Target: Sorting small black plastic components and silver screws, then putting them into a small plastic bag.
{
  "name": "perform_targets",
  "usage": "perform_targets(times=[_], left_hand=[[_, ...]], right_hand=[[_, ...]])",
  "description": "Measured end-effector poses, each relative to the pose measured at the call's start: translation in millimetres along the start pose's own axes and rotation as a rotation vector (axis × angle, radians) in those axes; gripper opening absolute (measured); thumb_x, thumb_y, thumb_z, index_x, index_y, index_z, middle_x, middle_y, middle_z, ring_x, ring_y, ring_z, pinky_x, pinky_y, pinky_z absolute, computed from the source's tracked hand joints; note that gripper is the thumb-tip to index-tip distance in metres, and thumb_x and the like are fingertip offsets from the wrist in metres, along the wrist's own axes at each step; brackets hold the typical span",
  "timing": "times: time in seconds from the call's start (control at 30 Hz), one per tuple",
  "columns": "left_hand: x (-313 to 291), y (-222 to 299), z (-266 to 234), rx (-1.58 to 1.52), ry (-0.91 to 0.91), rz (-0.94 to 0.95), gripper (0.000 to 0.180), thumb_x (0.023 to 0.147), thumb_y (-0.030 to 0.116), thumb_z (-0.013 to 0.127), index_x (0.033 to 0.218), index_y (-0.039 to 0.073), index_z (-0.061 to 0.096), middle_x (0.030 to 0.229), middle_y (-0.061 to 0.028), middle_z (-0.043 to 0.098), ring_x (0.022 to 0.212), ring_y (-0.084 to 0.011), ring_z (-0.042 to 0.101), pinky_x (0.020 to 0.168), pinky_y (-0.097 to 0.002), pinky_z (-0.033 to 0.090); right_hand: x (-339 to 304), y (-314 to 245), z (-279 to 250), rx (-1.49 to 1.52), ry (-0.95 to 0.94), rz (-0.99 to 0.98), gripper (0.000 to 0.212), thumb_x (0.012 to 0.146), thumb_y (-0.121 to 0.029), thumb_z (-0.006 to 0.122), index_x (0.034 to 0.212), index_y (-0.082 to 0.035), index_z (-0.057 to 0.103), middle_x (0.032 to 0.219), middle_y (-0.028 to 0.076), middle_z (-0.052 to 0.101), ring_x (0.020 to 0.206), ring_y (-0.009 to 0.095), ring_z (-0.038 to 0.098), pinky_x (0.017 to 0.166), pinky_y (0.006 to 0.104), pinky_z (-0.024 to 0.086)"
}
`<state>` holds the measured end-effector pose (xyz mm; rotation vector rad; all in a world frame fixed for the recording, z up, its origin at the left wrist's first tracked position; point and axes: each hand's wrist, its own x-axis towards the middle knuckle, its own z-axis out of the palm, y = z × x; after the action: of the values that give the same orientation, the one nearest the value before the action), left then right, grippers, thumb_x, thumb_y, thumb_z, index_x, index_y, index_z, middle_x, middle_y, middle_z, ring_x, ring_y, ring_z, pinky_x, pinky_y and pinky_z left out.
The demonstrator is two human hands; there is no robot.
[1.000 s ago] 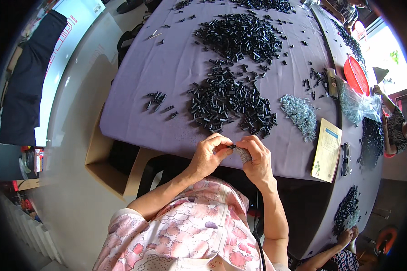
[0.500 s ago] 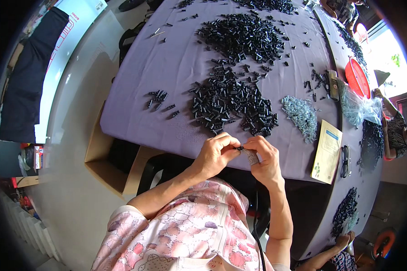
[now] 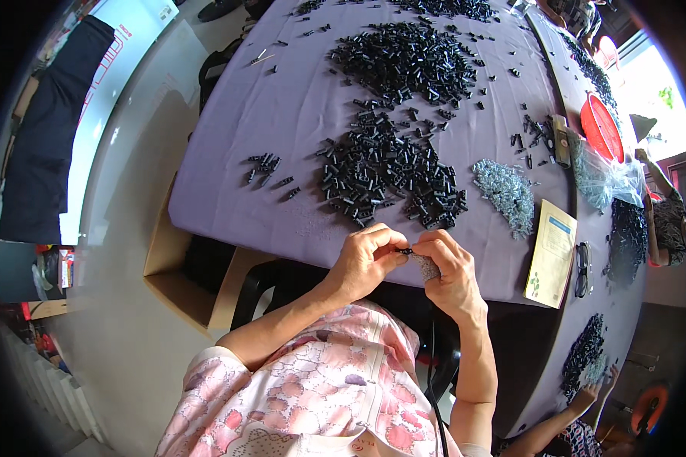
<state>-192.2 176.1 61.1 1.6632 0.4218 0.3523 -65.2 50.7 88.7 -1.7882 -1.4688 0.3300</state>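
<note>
The left hand (image 3: 370, 263) pinches a small black piece (image 3: 404, 250) between thumb and forefinger, and the right hand (image 3: 451, 274) has its fingertips drawn together on the piece's right end. It is held just over the near edge of the table (image 3: 229, 183), close to the body, probably because so small a part needs both hands and a near view. A speckled grey scrap (image 3: 427, 266) lies at the right hand's thumb; whether it is gripped or worn as a guard, I cannot tell.

Just beyond the fingers is a near pile (image 3: 392, 171) of black pieces, apparently set there for easy reach, with a far pile (image 3: 404, 61) behind it. A small cluster (image 3: 265, 167) lies apart to the left. To the right is a loose heap (image 3: 504, 196) of clear bits.

Farther right, a clear bag (image 3: 606, 183) holds similar clear bits, beside a tilted red basket (image 3: 601, 126) whose contents are hidden. Below the table's left corner, a carton (image 3: 225, 297) stands open, its inside too dark to read.
</note>
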Motion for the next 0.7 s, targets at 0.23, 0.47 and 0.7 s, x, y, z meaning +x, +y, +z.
perform_targets(times=[0.23,0.47,0.7], left_hand=[[1.6,-5.5,2.7,-0.156,0.032,-0.093,0.017,0.078,-0.002,0.067,0.094,-0.001,0.063,0.087,-0.0020,0.062,0.080,-0.0077,0.057,0.072,-0.0229,0.048],[6.8,-15.6,11.0,-0.746,0.098,-0.286,0.014,0.080,-0.001,0.066,0.094,0.002,0.062,0.086,-0.0024,0.065,0.081,-0.0076,0.060,0.078,-0.0226,0.049],[8.3,-12.7,15.7,-0.863,0.082,-0.332,0.012,0.082,0.002,0.065,0.094,0.003,0.061,0.088,-0.0039,0.066,0.081,-0.0084,0.061,0.076,-0.0217,0.048]], right_hand=[[-1.1,8.5,10.1,0.093,0.094,0.028,0.044,0.055,0.016,0.052,0.094,-0.003,0.059,0.094,0.013,0.059,0.084,0.033,0.060,0.068,0.0368,0.050],[0.0,-4.5,23.9,0.167,0.202,0.121,0.055,0.056,0.017,0.056,0.108,-0.003,0.055,0.100,0.014,0.055,0.079,0.028,0.060,0.070,0.0336,0.049],[-2.1,3.1,43.5,0.045,0.361,0.074,0.050,0.062,0.017,0.062,0.107,-0.004,0.055,0.095,0.010,0.054,0.071,0.020,0.057,0.063,0.0288,0.048]])
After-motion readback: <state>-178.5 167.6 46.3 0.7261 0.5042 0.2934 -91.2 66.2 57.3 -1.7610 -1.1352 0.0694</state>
